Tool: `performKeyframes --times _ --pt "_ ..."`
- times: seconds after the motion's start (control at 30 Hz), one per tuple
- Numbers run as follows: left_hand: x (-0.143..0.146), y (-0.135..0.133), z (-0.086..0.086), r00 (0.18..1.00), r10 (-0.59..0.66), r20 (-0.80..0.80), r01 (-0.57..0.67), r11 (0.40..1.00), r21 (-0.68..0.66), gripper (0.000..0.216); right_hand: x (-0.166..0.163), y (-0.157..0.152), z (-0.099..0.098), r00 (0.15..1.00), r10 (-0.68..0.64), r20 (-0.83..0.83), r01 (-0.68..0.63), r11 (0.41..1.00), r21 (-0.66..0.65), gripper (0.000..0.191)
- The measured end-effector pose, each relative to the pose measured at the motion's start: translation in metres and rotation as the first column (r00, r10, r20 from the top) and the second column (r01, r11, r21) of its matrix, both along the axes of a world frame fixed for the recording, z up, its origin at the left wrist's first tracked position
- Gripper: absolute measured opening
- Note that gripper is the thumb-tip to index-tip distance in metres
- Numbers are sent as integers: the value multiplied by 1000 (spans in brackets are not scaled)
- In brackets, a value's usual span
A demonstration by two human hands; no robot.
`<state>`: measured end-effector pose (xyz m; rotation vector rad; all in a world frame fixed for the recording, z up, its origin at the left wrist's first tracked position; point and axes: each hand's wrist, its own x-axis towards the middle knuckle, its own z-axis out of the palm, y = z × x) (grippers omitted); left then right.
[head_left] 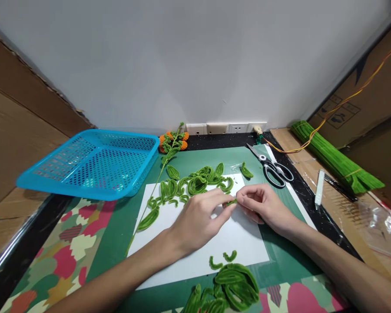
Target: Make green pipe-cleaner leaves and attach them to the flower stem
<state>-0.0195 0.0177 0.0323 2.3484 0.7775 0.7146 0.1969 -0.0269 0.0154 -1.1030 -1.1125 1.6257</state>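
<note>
Over the white paper (195,254), my left hand (203,215) and my right hand (262,204) come close together. Both pinch a short green pipe cleaner piece (231,201) between thumb and fingers, which hide most of it. Behind my left hand lies a pile of green pipe cleaner leaves (197,184). One single leaf (246,170) rests apart, beyond my right hand. Nearer to me are two small curved green pieces (216,263) and a cluster of larger looped leaves (236,284). A long-stemmed pipe cleaner flower (164,161) with orange blooms lies left of the pile.
A blue perforated basket (130,184) stands at the left. Scissors (270,165) lie at the back right, near a white-handled cutter (319,189). A bundle of green pipe cleaners (337,156) leans toward the cardboard box (348,113). A yellow cord (339,106) runs from the wall socket (237,128).
</note>
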Motion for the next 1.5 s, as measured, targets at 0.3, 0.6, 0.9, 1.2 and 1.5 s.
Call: performKeyframes --times 0.3,0.6,0.9,1.2,1.5 --pt "4 -1 -9 952 136 275 225 303 -926 36 6 -9 -13 730 -385 565 -344 507 790 19" --pt "3 -7 1 908 224 354 313 196 -929 32 3 -11 -11 799 -311 514 -293 546 785 18" --pt "5 -12 2 912 230 339 237 376 -896 31 -7 -19 -12 854 -234 465 -147 749 646 17" --pt "-2 -10 24 966 23 256 171 685 -708 24 -16 -22 -3 991 122 -63 -111 981 162 32" --pt "-5 -5 23 983 -183 18 183 982 -45 19 -21 -15 -14 940 103 -326 -129 990 -60 35"
